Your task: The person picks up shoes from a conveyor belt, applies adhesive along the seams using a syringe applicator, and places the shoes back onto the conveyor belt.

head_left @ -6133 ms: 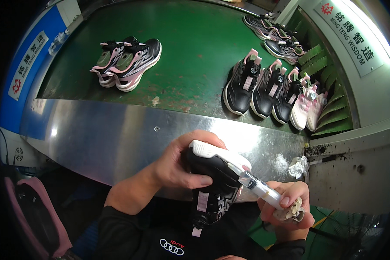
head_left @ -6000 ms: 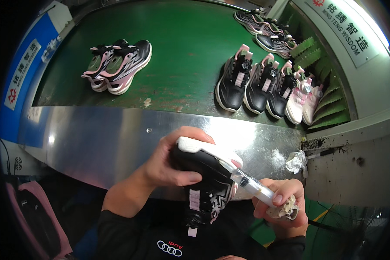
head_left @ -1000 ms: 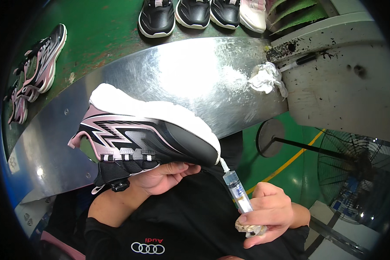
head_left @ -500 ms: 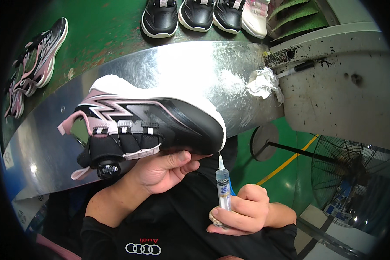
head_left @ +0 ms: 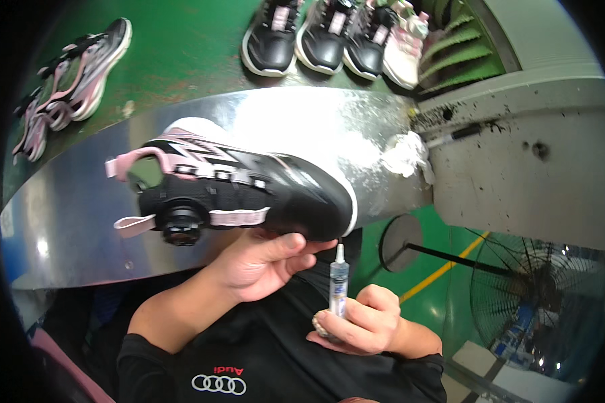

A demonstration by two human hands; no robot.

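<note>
A black and pink sneaker [head_left: 235, 191] with a white sole is held sideways over a metal plate, its toe to the right and its round lacing dial [head_left: 183, 225] toward me. My left hand [head_left: 265, 263] grips it from the near side by the forefoot, with the thumb showing and some fingers hidden beneath the shoe. In my right hand [head_left: 364, 324] is a clear plastic syringe [head_left: 339, 285], upright, its tip pointing away from me. The tip reaches the seam between toe and sole; whether it touches cannot be made out. The fingers are curled around the barrel's lower part.
Shiny metal plate [head_left: 67, 221] lies under the shoe. Crumpled white paper [head_left: 407, 160] and a black-capped marker [head_left: 454, 135] are at right. Several sneakers stand along the back [head_left: 319, 40]; more pink-grey ones [head_left: 81, 80] lie far left. A fan [head_left: 538, 295] stands lower right.
The sneaker has rolled so that its top and dial face me more, and less of the sole shows. The syringe stays by the toe. The whole view has shifted slightly.
</note>
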